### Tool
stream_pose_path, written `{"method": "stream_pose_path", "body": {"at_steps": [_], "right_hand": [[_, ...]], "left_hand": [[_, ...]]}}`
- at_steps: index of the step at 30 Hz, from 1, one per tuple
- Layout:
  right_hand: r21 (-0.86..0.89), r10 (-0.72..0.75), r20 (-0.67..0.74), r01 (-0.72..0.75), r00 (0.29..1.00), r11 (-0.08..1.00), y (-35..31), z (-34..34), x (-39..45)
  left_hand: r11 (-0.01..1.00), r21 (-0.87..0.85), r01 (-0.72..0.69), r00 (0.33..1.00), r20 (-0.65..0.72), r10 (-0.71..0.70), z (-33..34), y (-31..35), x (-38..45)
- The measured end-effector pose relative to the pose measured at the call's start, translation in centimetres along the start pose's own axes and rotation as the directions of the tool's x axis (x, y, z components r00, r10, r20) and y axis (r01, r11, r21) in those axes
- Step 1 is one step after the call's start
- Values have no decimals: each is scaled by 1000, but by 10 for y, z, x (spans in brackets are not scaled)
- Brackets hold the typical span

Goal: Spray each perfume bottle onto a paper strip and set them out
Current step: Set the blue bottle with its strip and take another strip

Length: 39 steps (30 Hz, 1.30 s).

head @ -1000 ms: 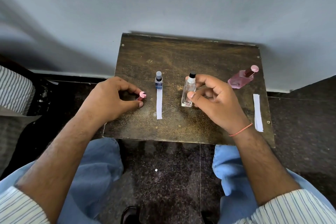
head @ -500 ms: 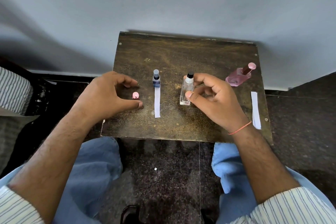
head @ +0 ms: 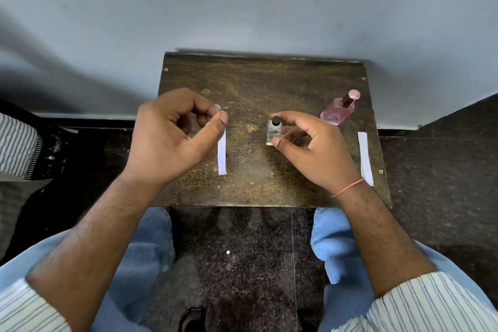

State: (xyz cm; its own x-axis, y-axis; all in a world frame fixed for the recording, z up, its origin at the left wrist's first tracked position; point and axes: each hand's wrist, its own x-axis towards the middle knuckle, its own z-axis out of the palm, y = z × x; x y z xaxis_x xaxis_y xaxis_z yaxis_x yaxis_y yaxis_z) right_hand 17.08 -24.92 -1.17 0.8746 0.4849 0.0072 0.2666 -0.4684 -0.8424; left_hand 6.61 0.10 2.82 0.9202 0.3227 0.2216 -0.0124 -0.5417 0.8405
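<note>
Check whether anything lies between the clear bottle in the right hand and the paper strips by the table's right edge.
Nothing visible does. The right hand holds the clear bottle; the strips lie beyond that hand on bare table. The pink bottle lies farther back, off that line.

I count two perfume bottles in plain sight on the table — a clear bottle with a black cap and a pink bottle with a pink cap. A third item's grey top peeks past my left hand — too hidden to name. Two paper strips: the centre strip and the right-edge strip. Two hands, counting the right hand.
</note>
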Motion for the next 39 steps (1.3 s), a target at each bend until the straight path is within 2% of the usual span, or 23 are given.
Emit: {"method": "stream_pose_path", "body": {"at_steps": [5, 11, 16, 22, 28, 39], "right_hand": [[6, 41, 35, -41, 999, 999, 0, -7, -2], [-25, 81, 65, -80, 995, 996, 5, -27, -7], [-267, 183, 1, -176, 983, 948, 14, -55, -16], [-499, 365, -146, -387, 920, 775, 29, -101, -30], [-506, 493, -114, -478, 862, 718, 37, -120, -39], [-485, 476, -106, -463, 873, 742, 43, -113, -40]], "left_hand": [[993, -111, -28, 995, 87, 38, 24, 15, -2], [945, -313, 95, 992, 107, -64, 50, 24, -4], [925, -369, 93, 990, 136, -46, 63, 36, 0], [913, -404, 50, 983, 180, 25, 85, 47, -3], [919, -394, -8, 982, 170, 81, 101, 53, -3], [913, -408, -27, 980, 172, 105, 107, 60, -5]]}}
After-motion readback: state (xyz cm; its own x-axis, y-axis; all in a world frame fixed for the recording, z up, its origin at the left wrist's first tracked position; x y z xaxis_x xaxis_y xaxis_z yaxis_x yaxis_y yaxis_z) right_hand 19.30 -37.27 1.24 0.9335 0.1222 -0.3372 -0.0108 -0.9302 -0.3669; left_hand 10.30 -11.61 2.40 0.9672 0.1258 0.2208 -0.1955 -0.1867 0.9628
